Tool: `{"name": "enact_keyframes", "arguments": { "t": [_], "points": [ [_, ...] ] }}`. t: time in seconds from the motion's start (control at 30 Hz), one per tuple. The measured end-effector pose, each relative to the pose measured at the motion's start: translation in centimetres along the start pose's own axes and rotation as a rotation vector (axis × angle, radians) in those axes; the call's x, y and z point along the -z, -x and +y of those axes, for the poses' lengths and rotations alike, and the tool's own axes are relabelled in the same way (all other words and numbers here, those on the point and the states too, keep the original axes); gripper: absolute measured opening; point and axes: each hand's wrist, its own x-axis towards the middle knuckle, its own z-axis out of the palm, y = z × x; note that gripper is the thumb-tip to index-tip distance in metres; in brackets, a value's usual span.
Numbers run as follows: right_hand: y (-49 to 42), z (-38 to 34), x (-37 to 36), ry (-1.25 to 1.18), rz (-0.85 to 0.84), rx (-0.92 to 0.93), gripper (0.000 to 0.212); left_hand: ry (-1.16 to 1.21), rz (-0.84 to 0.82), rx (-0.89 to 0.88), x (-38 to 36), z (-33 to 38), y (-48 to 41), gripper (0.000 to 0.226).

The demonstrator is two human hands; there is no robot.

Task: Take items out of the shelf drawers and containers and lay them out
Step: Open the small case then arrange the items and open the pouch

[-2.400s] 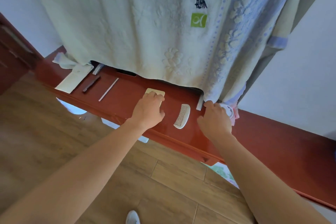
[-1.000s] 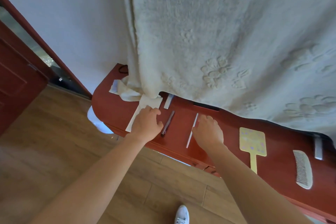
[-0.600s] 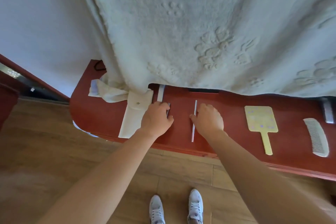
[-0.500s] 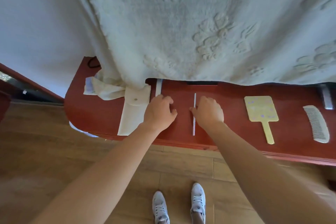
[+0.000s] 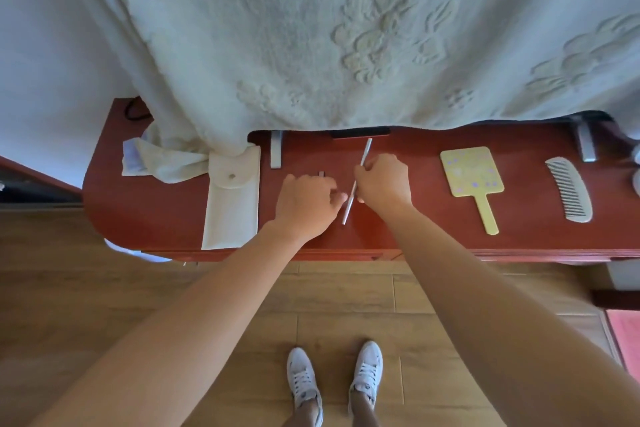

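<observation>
Thin white stick: lying slantwise on the red tabletop, between the two hands; far end toward the hanging blanket, near end toward the front edge.
Right hand: curled, fingertips pinching the stick roughly midway along its length.
Left hand: knuckles up, fingers bent over a small dark piece, only its tip peeking out past the knuckles; thumb just beside the stick; a real grip on the dark piece impossible to confirm.
Likely handling: very light and slim, probably stiff; flat against the glossy wood, so awkward to get a fingertip under; prone to roll or skid if nudged; apt to bend or snap if levered from one end.
Best hold: a gentle pinch across the width near the middle, thumb against one or two fingertips, for balance and no tipping.
Laid out nearby: cream pouch to the left; yellow hand mirror and pale comb to the right, all well apart.
Risk: blanket hem close behind the far end, easy to snag on lifting.
</observation>
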Motion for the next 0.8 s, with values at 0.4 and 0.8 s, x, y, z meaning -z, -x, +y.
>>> {"name": "enact_keyframes", "arguments": {
  "t": [0.4,0.8],
  "points": [
    [-0.2,0.4,2.5,-0.314,-0.003,-0.068,0.01,0.011,-0.073,-0.007,0.3,1.9,-0.1,0.033],
    [-2.6,0.7,3.5,-0.593,0.086,-0.252,0.021,0.165,-0.08,0.087,1.1,1.2,0.0,0.048]
  ]
}}
